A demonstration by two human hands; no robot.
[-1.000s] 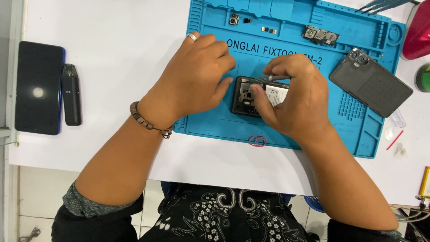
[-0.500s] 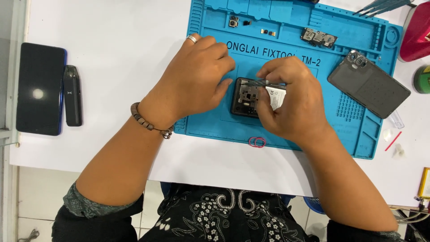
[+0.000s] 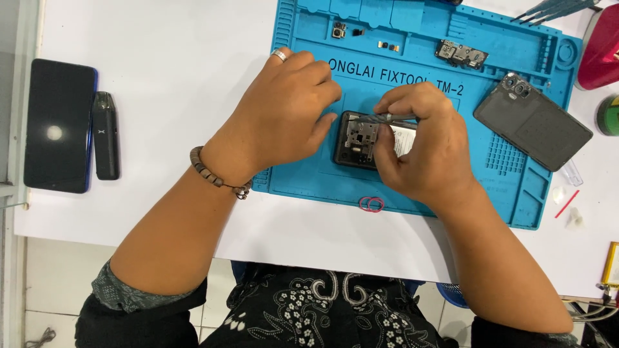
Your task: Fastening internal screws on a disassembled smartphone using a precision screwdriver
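An opened phone (image 3: 361, 140) with its inner parts showing lies on a blue repair mat (image 3: 303, 180). My left hand (image 3: 284, 113), with a ring and a bead bracelet, rests on the mat and steadies the phone's left edge with its fingers. My right hand (image 3: 425, 151) covers the phone's right half and holds thin metal tweezers (image 3: 387, 118), whose tip points at the phone's upper part. The phone's dark back cover (image 3: 532, 121) lies on the mat to the right.
Small removed parts (image 3: 459, 53) sit in the mat's top trays. A pink rubber band (image 3: 371, 205) lies at the mat's front edge. A dark phone (image 3: 58, 125) and a black stick-shaped device (image 3: 106, 135) rest at the table's left. A red object (image 3: 603, 48) stands far right.
My right hand has shifted slightly and the tweezers have turned more level over the phone's top. My left hand stays in place.
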